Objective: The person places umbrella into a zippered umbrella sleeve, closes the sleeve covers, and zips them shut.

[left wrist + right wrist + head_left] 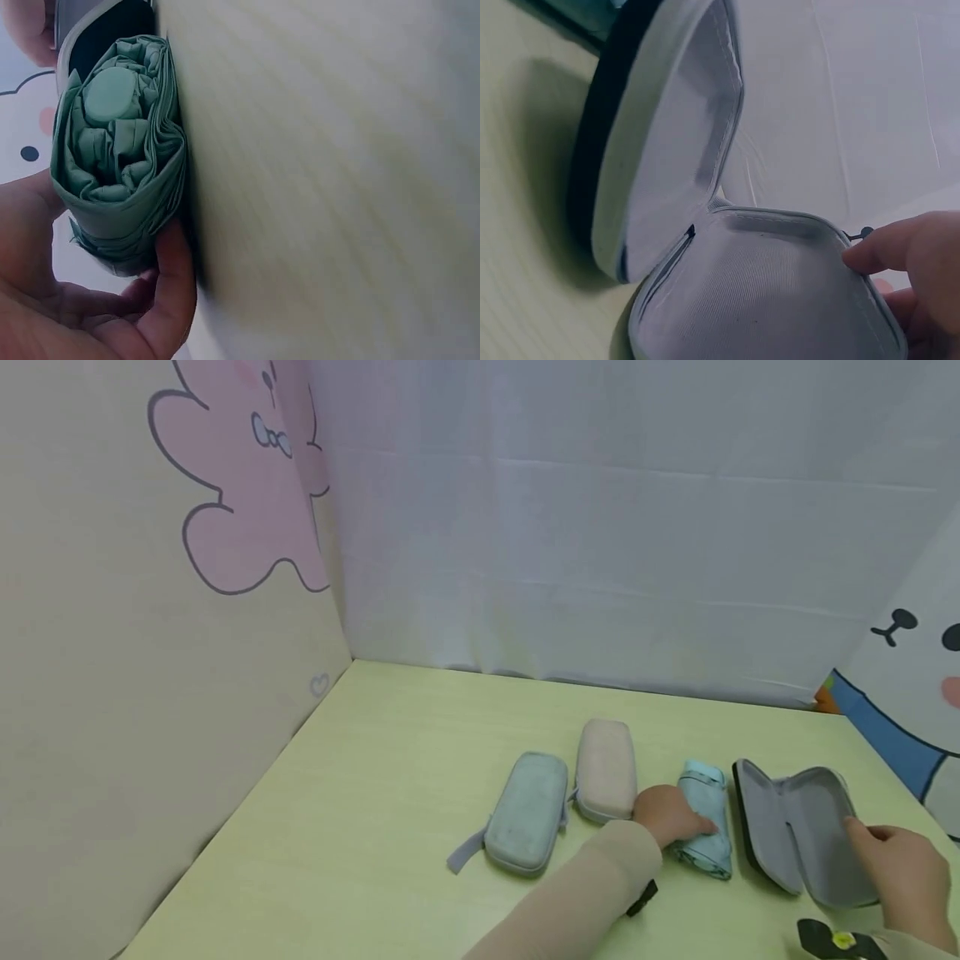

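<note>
A teal folded umbrella (705,831) lies on the table, its cloth rolled round a pale oval end that shows in the left wrist view. My left hand (670,817) grips it, thumb on one side and curled fingers on the other (112,300). To its right an unzipped hard case (821,835) stands spread like a book, its grey lining bare. With thumb and fingers my right hand (903,872) pinches the rim of the case's right half. The right wrist view shows the case's lining (757,285) and the pinching hand (922,277) close up.
Left of my left hand lie two closed zip cases, one beige (606,768) and one grey-green (527,814) with a strap (467,850). The pale yellow table (337,843) meets a white sheet (600,568) at the back and cartoon-printed walls at the sides.
</note>
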### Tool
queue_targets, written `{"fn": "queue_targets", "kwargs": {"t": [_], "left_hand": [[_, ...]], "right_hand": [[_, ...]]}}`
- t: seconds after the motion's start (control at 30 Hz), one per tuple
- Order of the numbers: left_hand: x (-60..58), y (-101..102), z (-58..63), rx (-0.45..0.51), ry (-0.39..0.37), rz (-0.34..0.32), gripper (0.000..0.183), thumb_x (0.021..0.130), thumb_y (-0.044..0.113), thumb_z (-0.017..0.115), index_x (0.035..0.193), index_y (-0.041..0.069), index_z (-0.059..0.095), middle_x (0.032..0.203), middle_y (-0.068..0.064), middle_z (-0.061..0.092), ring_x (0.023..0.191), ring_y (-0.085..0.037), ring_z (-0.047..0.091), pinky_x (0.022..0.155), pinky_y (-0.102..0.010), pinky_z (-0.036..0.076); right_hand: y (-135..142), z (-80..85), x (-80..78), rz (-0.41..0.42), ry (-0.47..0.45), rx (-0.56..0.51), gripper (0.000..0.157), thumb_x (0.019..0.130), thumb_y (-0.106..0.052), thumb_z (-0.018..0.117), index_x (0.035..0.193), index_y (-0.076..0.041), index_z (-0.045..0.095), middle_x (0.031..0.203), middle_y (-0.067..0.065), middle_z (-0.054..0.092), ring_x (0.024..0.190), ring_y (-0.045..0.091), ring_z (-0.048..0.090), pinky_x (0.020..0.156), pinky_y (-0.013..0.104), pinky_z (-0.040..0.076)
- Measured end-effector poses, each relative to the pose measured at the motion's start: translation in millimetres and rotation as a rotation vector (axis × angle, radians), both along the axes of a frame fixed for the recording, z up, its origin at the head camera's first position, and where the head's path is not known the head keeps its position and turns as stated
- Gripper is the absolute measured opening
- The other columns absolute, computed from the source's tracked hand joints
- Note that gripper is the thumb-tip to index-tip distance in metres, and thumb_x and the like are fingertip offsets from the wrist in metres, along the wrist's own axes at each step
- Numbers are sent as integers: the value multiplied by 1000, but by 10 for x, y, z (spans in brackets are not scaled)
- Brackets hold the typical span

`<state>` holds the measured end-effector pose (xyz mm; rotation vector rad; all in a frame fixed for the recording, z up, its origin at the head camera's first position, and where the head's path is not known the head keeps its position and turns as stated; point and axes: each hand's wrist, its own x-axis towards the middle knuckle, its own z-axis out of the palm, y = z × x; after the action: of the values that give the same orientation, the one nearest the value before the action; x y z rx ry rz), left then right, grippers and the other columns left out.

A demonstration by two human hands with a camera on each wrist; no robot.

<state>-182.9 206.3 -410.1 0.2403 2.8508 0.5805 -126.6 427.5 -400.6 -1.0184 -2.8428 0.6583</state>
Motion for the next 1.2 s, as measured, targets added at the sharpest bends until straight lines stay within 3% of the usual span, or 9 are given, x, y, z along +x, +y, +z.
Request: {"fn": "queue_targets", "kwargs": {"t": [0.23,0.4,0.6,0.8,1.07,1.2], "left_hand": [[-10,-27,-42,129,-8,20,45,68,53,74,90,14,68,81,7,60,71,-6,54,63,-19,42],[-32,-41,-75,268,-52,70,44,66,46,78,90,11,66,79,4,59,70,-8,52,63,-21,43],[-54,-83,-57,430,-77,162,46,63,40,82,87,6,62,76,0,56,67,-11,50,62,-24,43],[-71,-133,45,552,-97,237,48,61,40,84,86,5,61,76,0,55,66,-12,48,61,-27,43],[-80,-181,176,607,-123,273,50,62,43,83,90,6,64,79,0,58,67,-13,50,60,-29,44],[-63,-167,207,613,-135,267,50,63,44,82,90,6,65,79,0,58,66,-13,49,59,-30,43]], "right_hand": [[368,-399,-179,-39,-24,43,56,96,-32,36,118,18,46,112,36,49,91,46,53,61,44,47],[484,-506,-221,-51,-19,43,56,96,-33,35,119,17,46,113,35,49,93,46,52,64,47,47],[464,-497,-237,-58,-19,46,54,95,-31,37,118,17,47,114,35,49,94,46,52,65,46,47],[464,-514,-256,-51,-23,35,54,94,-32,40,115,17,50,110,34,52,90,45,54,62,45,47],[92,-158,-84,-16,6,30,49,92,-25,42,112,19,50,108,35,52,89,45,54,64,45,47],[21,-118,-88,7,38,19,48,92,-23,44,112,19,50,110,36,51,90,46,53,66,46,47]]}}
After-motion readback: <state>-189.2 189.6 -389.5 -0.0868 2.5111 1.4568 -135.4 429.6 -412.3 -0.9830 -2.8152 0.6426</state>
